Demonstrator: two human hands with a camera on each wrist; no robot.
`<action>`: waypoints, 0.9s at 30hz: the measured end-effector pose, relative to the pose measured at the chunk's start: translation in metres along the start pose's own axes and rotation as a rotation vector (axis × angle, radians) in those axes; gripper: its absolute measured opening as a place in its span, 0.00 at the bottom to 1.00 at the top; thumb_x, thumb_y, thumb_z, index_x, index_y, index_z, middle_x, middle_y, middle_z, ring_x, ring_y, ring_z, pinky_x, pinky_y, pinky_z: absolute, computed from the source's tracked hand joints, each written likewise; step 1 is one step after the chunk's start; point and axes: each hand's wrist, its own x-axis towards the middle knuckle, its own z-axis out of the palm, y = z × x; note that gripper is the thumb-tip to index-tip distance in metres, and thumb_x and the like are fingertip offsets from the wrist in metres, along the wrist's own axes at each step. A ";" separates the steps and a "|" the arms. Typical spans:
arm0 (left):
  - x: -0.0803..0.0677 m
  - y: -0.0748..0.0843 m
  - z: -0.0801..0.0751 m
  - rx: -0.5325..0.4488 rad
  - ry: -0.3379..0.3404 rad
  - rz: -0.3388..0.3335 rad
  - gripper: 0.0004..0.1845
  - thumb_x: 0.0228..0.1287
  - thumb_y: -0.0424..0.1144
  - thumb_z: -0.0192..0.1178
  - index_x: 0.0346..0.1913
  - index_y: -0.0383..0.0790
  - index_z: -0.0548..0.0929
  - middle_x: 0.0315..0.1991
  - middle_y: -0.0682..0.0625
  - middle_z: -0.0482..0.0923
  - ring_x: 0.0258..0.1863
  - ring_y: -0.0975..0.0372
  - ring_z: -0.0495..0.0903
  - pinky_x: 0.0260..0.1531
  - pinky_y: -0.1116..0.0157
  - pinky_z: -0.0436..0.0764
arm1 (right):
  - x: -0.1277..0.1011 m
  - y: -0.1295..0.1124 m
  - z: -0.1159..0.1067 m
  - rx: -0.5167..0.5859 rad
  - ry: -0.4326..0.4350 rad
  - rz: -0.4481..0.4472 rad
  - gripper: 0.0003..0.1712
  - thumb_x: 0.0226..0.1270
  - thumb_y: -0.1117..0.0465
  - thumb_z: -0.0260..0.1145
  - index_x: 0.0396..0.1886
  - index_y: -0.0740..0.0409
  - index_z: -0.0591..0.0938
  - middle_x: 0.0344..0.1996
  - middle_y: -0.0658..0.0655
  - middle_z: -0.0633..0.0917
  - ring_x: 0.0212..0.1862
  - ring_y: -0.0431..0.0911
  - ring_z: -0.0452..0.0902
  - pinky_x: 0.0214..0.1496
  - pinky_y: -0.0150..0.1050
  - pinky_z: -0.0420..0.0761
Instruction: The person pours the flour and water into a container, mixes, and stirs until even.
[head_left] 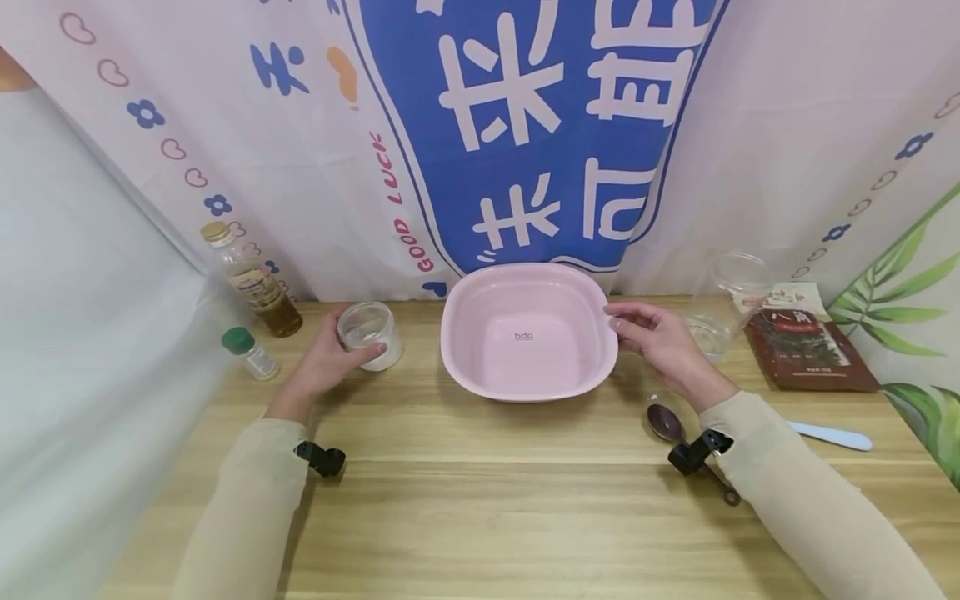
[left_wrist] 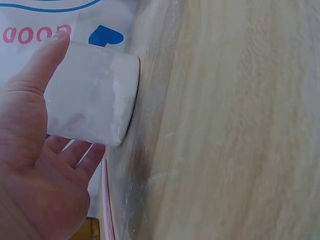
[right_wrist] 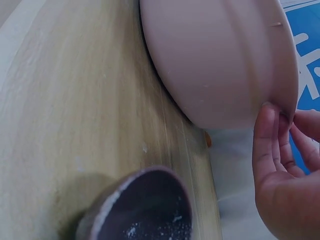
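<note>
My left hand [head_left: 335,357] grips a clear plastic jar [head_left: 370,333], its thumb on the near side and its fingers round the far side. White powder lies in the bottom of the jar, as the left wrist view shows, and the jar stands upright on the table. At the right rim of a pink basin [head_left: 525,387], my right hand [head_left: 660,337] pinches the edge between thumb and fingers. The basin sits near the table's back edge with nothing in it. Below the right wrist lies a dark brown spoon [head_left: 664,422], white grains in its bowl in the right wrist view.
On the left stand an oil bottle [head_left: 262,292] and a green-capped shaker [head_left: 251,354]. Behind the right hand is a clear plastic container [head_left: 705,333]. A brown packet [head_left: 806,350] and a pale blue handle [head_left: 832,435] lie on the right. A printed curtain hangs behind the table [head_left: 480,517].
</note>
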 end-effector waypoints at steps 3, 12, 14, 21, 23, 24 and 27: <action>0.000 0.001 0.001 -0.003 -0.008 -0.023 0.54 0.68 0.44 0.76 0.84 0.30 0.53 0.78 0.28 0.63 0.79 0.37 0.64 0.82 0.38 0.60 | 0.000 0.001 0.000 0.023 0.000 0.005 0.26 0.83 0.68 0.61 0.72 0.80 0.72 0.44 0.44 0.86 0.44 0.35 0.86 0.50 0.31 0.89; -0.004 0.004 0.002 -0.009 0.013 -0.035 0.51 0.72 0.46 0.72 0.85 0.33 0.52 0.78 0.29 0.64 0.78 0.37 0.65 0.81 0.38 0.61 | 0.003 0.002 -0.002 0.054 -0.006 0.003 0.25 0.82 0.69 0.61 0.71 0.81 0.72 0.43 0.44 0.87 0.44 0.35 0.86 0.50 0.30 0.89; -0.005 0.005 0.002 -0.021 0.023 -0.034 0.51 0.72 0.47 0.72 0.85 0.34 0.52 0.78 0.30 0.64 0.78 0.38 0.65 0.81 0.38 0.62 | 0.003 0.002 -0.001 0.053 -0.002 0.002 0.25 0.82 0.70 0.60 0.71 0.80 0.72 0.43 0.44 0.88 0.44 0.35 0.86 0.50 0.30 0.89; -0.011 0.022 0.000 -0.057 0.058 0.009 0.51 0.71 0.46 0.73 0.84 0.35 0.52 0.78 0.32 0.64 0.80 0.39 0.64 0.82 0.37 0.60 | 0.002 0.002 0.000 0.057 0.000 0.007 0.25 0.82 0.70 0.61 0.71 0.80 0.72 0.43 0.43 0.88 0.44 0.35 0.86 0.49 0.30 0.89; -0.012 0.029 0.000 -0.055 0.068 0.025 0.52 0.70 0.46 0.74 0.84 0.35 0.52 0.78 0.33 0.63 0.80 0.39 0.63 0.82 0.37 0.59 | 0.002 0.002 -0.001 0.054 0.001 0.007 0.25 0.82 0.70 0.61 0.71 0.80 0.72 0.42 0.43 0.88 0.44 0.34 0.86 0.49 0.30 0.89; -0.012 0.032 0.001 -0.055 0.075 0.033 0.52 0.69 0.46 0.74 0.84 0.35 0.53 0.78 0.33 0.64 0.80 0.39 0.64 0.82 0.37 0.59 | 0.002 0.001 -0.001 0.053 0.002 0.009 0.25 0.82 0.70 0.61 0.71 0.80 0.72 0.42 0.43 0.88 0.44 0.34 0.86 0.49 0.30 0.89; -0.013 0.044 0.005 -0.050 0.108 0.072 0.52 0.67 0.45 0.76 0.84 0.37 0.55 0.77 0.35 0.67 0.78 0.41 0.67 0.81 0.38 0.62 | 0.002 0.001 -0.001 0.044 0.000 0.011 0.25 0.82 0.69 0.61 0.71 0.80 0.72 0.43 0.42 0.88 0.44 0.34 0.86 0.49 0.30 0.89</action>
